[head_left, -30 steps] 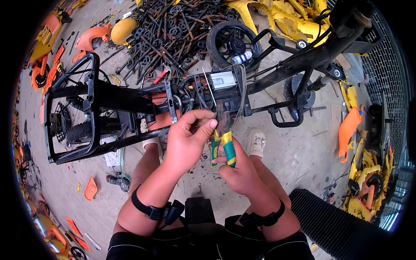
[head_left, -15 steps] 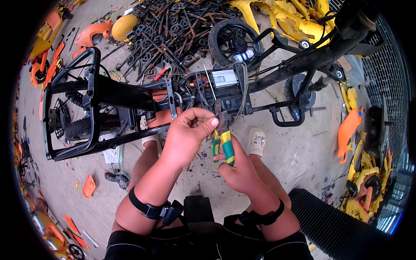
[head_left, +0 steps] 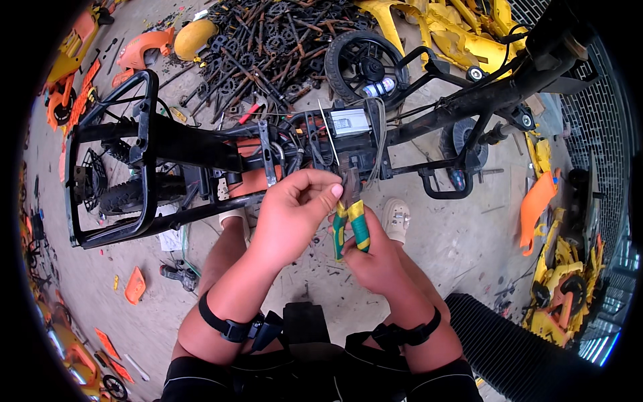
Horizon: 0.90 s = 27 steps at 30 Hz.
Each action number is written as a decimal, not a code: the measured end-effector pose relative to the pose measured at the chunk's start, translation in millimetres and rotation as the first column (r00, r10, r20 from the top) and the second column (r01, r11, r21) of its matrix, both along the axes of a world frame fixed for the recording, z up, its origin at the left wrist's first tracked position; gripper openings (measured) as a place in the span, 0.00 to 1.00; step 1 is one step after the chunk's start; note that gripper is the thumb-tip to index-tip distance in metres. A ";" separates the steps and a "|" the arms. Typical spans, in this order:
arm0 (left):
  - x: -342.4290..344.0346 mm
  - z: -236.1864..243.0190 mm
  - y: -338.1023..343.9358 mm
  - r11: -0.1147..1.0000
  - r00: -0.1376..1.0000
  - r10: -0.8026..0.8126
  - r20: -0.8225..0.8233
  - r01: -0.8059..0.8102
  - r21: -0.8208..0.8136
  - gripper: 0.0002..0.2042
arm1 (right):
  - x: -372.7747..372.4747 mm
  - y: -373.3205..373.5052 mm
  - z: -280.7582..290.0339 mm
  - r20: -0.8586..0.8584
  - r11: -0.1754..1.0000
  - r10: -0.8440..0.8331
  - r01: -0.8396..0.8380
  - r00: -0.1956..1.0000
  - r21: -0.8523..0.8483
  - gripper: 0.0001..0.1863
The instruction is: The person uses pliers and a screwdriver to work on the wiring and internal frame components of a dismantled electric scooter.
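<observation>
My right hand (head_left: 375, 258) grips a pair of pliers (head_left: 360, 226) with green and yellow handles, jaws pointing away from me. Beside the jaws, my left hand (head_left: 291, 211) is closed in a pinch of thumb and forefinger. What it pinches is too small to make out. A thin white strip (head_left: 328, 132) stands up just beyond the jaws; its lower end is hard to follow. Both hands are at the near side of a black vehicle frame (head_left: 231, 151), close to its exposed wiring (head_left: 293, 149) and a silver box (head_left: 349, 122).
Behind the frame lie a heap of rusty metal parts (head_left: 268, 60) and a black wheel (head_left: 367, 63). Yellow panels (head_left: 462, 33) are piled at the far right. A power tool (head_left: 179, 275) and an orange piece (head_left: 135, 286) lie on the floor at left. A black ribbed object (head_left: 516, 342) is near right.
Both hands and the pliers have shifted slightly to the right. My left hand is still pinched beside the jaws, and my right hand still grips the handles.
</observation>
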<state>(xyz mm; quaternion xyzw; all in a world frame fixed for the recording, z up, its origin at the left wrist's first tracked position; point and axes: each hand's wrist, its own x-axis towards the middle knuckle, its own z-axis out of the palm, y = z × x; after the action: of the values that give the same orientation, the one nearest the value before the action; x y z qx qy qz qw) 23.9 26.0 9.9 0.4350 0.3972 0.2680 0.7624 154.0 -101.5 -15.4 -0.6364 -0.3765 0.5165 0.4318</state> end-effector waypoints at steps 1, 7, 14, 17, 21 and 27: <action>-0.3 2.2 -1.7 0.999 1.000 -0.003 -0.020 0.004 0.046 0.08 | 1.2 0.5 1.7 -0.015 1.000 0.005 -0.005 1.000 0.001 0.37; -1.0 1.7 0.4 0.998 0.998 -0.014 -0.058 0.017 0.054 0.09 | -0.3 -2.1 -7.5 -0.038 1.000 0.023 -0.023 0.999 -0.001 0.39; 3.2 -6.5 -4.2 0.998 0.998 0.039 -0.050 -0.036 0.048 0.08 | -4.0 -0.9 -0.1 -0.154 0.997 0.007 -0.019 0.988 -0.076 0.43; 3.7 -6.3 -5.3 0.996 0.998 0.039 -0.057 -0.034 0.087 0.07 | -5.6 -1.7 -1.4 -0.205 0.998 -0.010 -0.004 0.979 -0.064 0.43; 5.0 -7.1 -7.7 0.994 0.997 0.045 -0.061 -0.038 0.101 0.08 | -5.7 -3.0 -5.0 -0.249 0.999 -0.014 0.003 0.968 -0.045 0.43; 6.6 -7.5 -10.5 0.992 0.997 0.045 -0.062 -0.038 0.118 0.08 | -8.2 -4.7 -6.0 -0.287 0.999 -0.042 0.032 0.957 -0.041 0.40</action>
<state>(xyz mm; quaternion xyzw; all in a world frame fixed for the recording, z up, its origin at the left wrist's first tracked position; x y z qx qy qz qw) 30.5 15.5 2.4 0.4789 0.4141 0.2923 0.7167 145.8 -106.2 -21.4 -0.5689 -0.2884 0.6022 0.4801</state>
